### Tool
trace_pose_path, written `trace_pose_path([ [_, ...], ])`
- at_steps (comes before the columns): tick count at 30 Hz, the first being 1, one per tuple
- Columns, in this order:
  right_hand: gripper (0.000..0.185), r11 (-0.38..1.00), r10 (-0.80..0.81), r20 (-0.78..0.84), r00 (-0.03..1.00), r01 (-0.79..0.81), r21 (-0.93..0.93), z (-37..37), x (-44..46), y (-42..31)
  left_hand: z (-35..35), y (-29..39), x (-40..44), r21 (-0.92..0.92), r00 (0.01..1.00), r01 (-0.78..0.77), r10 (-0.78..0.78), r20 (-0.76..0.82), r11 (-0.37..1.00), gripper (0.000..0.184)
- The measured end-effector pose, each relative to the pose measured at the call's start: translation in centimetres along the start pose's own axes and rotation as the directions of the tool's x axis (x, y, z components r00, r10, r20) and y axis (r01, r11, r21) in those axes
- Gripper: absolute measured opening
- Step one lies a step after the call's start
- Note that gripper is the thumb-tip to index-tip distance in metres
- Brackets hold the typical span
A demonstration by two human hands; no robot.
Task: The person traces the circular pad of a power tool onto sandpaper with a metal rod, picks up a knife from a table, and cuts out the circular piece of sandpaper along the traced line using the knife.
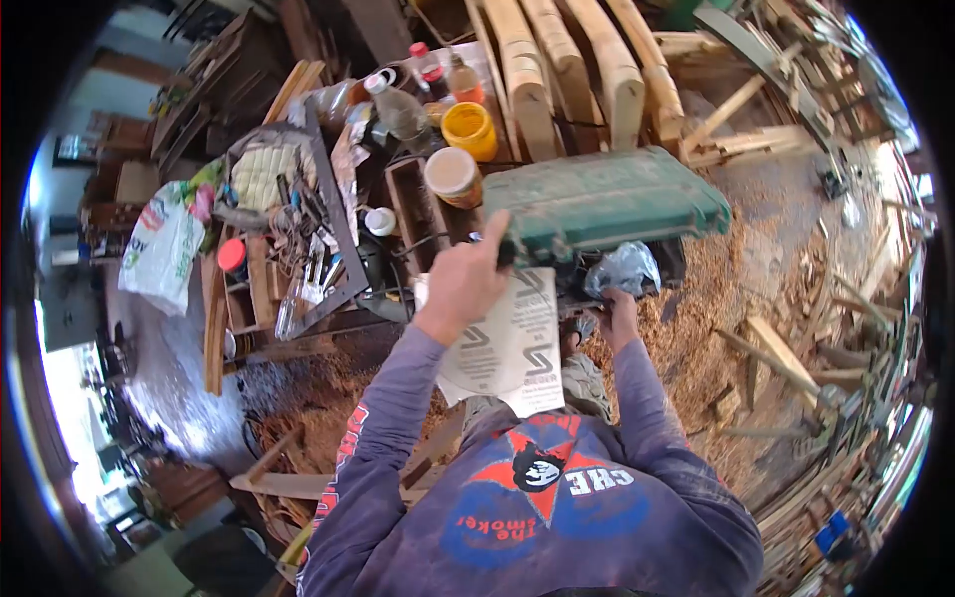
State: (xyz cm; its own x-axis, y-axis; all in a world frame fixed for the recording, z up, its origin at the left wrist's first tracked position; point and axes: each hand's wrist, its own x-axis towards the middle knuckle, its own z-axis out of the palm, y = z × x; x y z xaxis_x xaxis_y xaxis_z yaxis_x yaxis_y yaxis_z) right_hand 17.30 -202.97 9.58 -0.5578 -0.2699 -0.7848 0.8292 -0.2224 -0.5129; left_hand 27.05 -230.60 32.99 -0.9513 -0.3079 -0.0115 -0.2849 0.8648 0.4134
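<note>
A green plastic tool case (pixel 607 204) sits on the bench, its lid partly raised over a dark interior. At its left front corner is my left hand (pixel 466 284), closed on the edge of the lid. Below that hand hangs a pale printed sheet (pixel 517 348) marked SIEGER; whether the hand also touches it, I cannot tell. My right hand (pixel 619 316) is at the front opening of the case, fingers closed at the bottom of a crumpled clear plastic bag (pixel 625 269). Its fingertips are partly hidden by the bag.
Left of the case are a lidded tub (pixel 454 177), a yellow tub (pixel 470 131), a glass bottle (pixel 400 111) and a metal set square (pixel 338 199). Curved timber pieces (pixel 522 80) stand behind. Wood shavings (pixel 696 348) and offcuts cover the floor. A white bag (pixel 159 249) hangs left.
</note>
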Motion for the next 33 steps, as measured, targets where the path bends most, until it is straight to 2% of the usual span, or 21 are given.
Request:
trace_pose_path([
  [2, 0.012, 0.992, -0.096, -0.006, 0.995, 0.096, 0.076, -0.6, -0.7, 0.4, 0.1, 0.5, -0.6, -0.053, 0.998, -0.046, 0.048, 0.039, 0.998, 0.075],
  [6, 0.012, 0.997, -0.076, 0.116, 0.99, 0.075, 0.008, -6.6, 0.0, 2.0, 0.0, 2.0, -2.6, -0.169, 0.996, -0.075, 0.084, 0.042, 0.983, 0.076],
  [8, 0.028, 0.982, -0.174, 0.032, 0.984, 0.171, 0.085, -8.2, -0.9, 2.6, -0.5, 3.1, -3.7, -0.189, 0.995, -0.078, 0.088, 0.046, 0.979, 0.077],
  [10, 0.03, 0.979, -0.174, 0.052, 0.983, 0.167, 0.119, -8.2, -3.9, 1.8, -1.4, 4.2, -4.8, -0.197, 0.991, -0.121, 0.131, 0.039, 0.973, 0.081],
  [12, 0.034, 0.974, -0.177, 0.07, 0.982, 0.164, 0.156, -8.1, -6.9, 1.1, -1.1, 5.1, -5.7, -0.174, 0.982, -0.181, 0.187, 0.021, 0.968, 0.076],
  [13, 0.039, 0.968, -0.22, -0.004, 0.976, 0.219, 0.125, -8.6, -8.2, 1.0, -0.9, 5.6, -5.9, -0.183, 0.985, -0.167, 0.172, 0.017, 0.969, 0.076],
  [14, 0.046, 0.958, -0.265, -0.078, 0.961, 0.271, 0.091, -9.5, -9.2, 1.1, -0.6, 6.0, -6.1, -0.186, 0.969, -0.244, 0.246, -0.015, 0.952, 0.066],
  [15, 0.05, 0.944, -0.309, -0.045, 0.95, 0.312, 0.108, -11.0, -10.0, 1.1, -0.3, 6.5, -6.1, -0.187, 0.947, -0.322, 0.319, -0.046, 0.928, 0.056],
  [16, 0.054, 0.927, -0.353, -0.015, 0.935, 0.352, 0.128, -12.3, -10.9, 0.7, -0.1, 7.1, -6.1, -0.199, 0.95, -0.312, 0.309, -0.047, 0.929, 0.056],
  [17, 0.06, 0.924, -0.322, -0.063, 0.945, 0.328, 0.197, -13.6, -11.8, 0.4, 0.0, 7.7, -5.9, -0.215, 0.941, -0.335, 0.336, -0.032, 0.918, 0.06],
  [18, 0.057, 0.919, -0.368, -0.07, 0.927, 0.374, 0.124, -13.9, -13.2, 0.3, 0.4, 8.4, -5.7, -0.23, 0.931, -0.36, 0.365, -0.021, 0.904, 0.063],
  [20, 0.053, 0.945, -0.279, -0.187, 0.942, 0.304, 0.122, -14.2, -14.8, -1.1, 1.4, 9.5, -5.4, -0.279, 0.925, -0.379, 0.369, -0.087, 0.882, 0.062],
  [21, 0.053, 0.943, -0.288, -0.191, 0.939, 0.312, 0.114, -16.3, -14.8, -1.0, 1.5, 10.0, -5.2, -0.303, 0.917, -0.395, 0.394, -0.066, 0.867, 0.061],
  [23, 0.051, 0.937, -0.207, -0.206, 0.956, 0.254, 0.239, -23.0, -14.4, 0.2, 1.6, 10.7, -5.1, -0.335, 0.908, -0.404, 0.417, -0.037, 0.851, 0.059],
  [27, 0.038, 0.928, -0.214, -0.266, 0.94, 0.28, 0.244, -19.0, -16.2, -0.9, 1.9, 10.8, -5.1, -0.309, 0.904, -0.421, 0.422, -0.066, 0.853, 0.059],
  [30, 0.041, 0.939, -0.218, -0.167, 0.962, 0.253, 0.233, -19.8, -13.2, 0.1, 0.9, 9.8, -4.4, -0.286, 0.933, -0.357, 0.357, -0.052, 0.889, 0.06],
  [31, 0.043, 0.935, -0.271, -0.096, 0.958, 0.286, 0.208, -14.5, -14.0, -0.6, 0.5, 9.3, -4.0, -0.27, 0.932, -0.36, 0.357, -0.063, 0.893, 0.06],
  [33, 0.043, 0.944, -0.275, -0.069, 0.959, 0.283, 0.169, -12.8, -11.4, -0.3, -0.7, 7.9, -3.2, -0.276, 0.961, -0.266, 0.276, -0.003, 0.924, 0.061],
])
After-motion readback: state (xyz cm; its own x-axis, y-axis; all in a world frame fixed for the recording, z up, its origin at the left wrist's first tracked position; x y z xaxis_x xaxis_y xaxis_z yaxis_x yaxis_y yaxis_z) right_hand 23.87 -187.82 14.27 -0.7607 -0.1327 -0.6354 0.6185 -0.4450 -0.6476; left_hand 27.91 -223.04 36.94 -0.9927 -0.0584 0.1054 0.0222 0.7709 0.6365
